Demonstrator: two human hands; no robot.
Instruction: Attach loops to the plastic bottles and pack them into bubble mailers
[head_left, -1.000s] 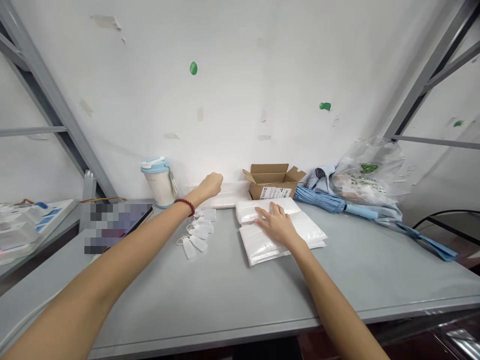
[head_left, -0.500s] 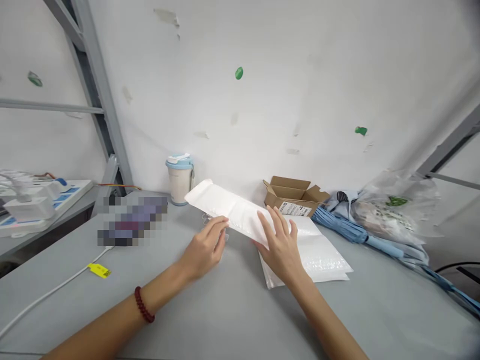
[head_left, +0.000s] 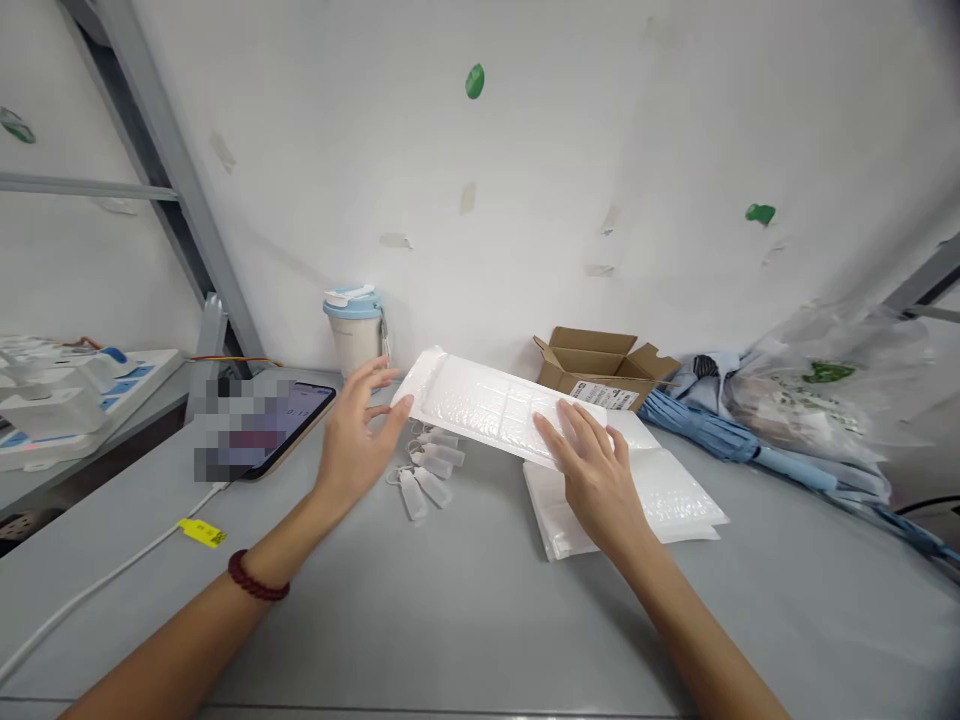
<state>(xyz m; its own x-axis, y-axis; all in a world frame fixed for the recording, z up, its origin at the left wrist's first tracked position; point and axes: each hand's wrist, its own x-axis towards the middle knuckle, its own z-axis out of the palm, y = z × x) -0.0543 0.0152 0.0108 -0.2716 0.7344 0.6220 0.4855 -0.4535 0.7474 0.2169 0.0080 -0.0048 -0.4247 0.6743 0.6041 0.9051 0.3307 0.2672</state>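
A folded white bubble mailer (head_left: 480,405) is held up at a slant above the table. My right hand (head_left: 592,465) grips its right part, fingers on top and thumb hidden beneath. At its left end, my left hand (head_left: 360,425) is spread, thumb tip by the mailer's edge. Several small translucent bottles with loops (head_left: 431,470) lie on the table below the mailer's left part. More white bubble mailers (head_left: 667,490) rest flat beneath and beyond my right hand.
Behind stand a cup with a blue lid (head_left: 354,325) and an open cardboard box (head_left: 592,365). A blue umbrella (head_left: 697,430) and plastic bags (head_left: 810,390) lie right. Left are a phone (head_left: 296,425), a white cable (head_left: 97,590) and a power strip (head_left: 142,380).
My left hand has moved left along the mailer and its fingers have spread. The mailer has turned to show its face, and the small bottles have come into view. The camera view has shifted.
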